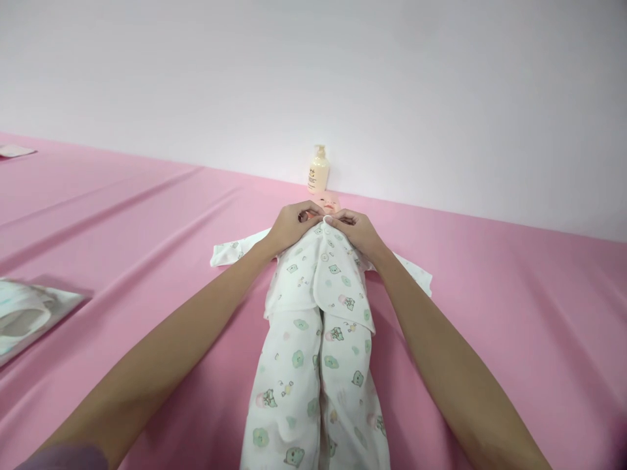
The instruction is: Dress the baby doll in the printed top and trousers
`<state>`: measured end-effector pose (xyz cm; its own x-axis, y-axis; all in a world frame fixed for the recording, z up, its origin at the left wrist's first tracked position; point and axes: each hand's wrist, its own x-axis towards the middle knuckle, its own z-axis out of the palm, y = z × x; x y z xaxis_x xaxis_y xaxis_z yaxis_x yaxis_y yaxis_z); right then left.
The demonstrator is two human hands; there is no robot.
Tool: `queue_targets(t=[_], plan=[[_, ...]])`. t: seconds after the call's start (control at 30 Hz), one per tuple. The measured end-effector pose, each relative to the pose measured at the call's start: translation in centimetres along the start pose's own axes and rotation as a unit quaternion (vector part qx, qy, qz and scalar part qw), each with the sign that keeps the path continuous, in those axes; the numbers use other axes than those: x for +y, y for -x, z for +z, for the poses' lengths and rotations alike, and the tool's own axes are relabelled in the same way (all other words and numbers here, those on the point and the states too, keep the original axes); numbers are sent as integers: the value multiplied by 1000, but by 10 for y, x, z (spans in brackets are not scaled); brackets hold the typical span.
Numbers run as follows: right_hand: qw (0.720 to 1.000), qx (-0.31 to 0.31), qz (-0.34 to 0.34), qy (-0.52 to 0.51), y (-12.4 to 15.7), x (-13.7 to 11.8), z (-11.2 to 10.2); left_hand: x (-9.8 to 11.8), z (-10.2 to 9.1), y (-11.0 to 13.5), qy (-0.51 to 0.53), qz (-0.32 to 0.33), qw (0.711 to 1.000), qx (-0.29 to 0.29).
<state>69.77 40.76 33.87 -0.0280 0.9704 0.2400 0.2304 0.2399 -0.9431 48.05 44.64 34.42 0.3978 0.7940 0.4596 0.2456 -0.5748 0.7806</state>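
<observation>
A baby doll lies on its back, its head toward the wall and mostly hidden behind my hands. It wears a white printed baby shirt with buttons down the front and matching printed pants. The sleeves spread out to both sides. At the neckline, my left hand pinches the shirt's collar edge from the left. My right hand pinches the same collar from the right, the fingertips of both hands nearly meeting at the top button.
A pale pump bottle stands against the white wall, just beyond the doll's head. Folded white cloth or a package lies at the left, and a flat pale item farther back. Pink sheet with creases covers the surface.
</observation>
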Motion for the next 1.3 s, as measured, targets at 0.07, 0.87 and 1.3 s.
queue_targets(t=[0.07,0.87,1.3], plan=[[1000,0,6,6,1,-4,1,-1,0,-1,-7,10,1000,-14],[998,-24,53,-10,-1,-5,-1,-3,-3,-7,3,-13,999,-39],[1000,-14,23,-15,0,0,1,-6,1,-15,58,-96,992,-61]])
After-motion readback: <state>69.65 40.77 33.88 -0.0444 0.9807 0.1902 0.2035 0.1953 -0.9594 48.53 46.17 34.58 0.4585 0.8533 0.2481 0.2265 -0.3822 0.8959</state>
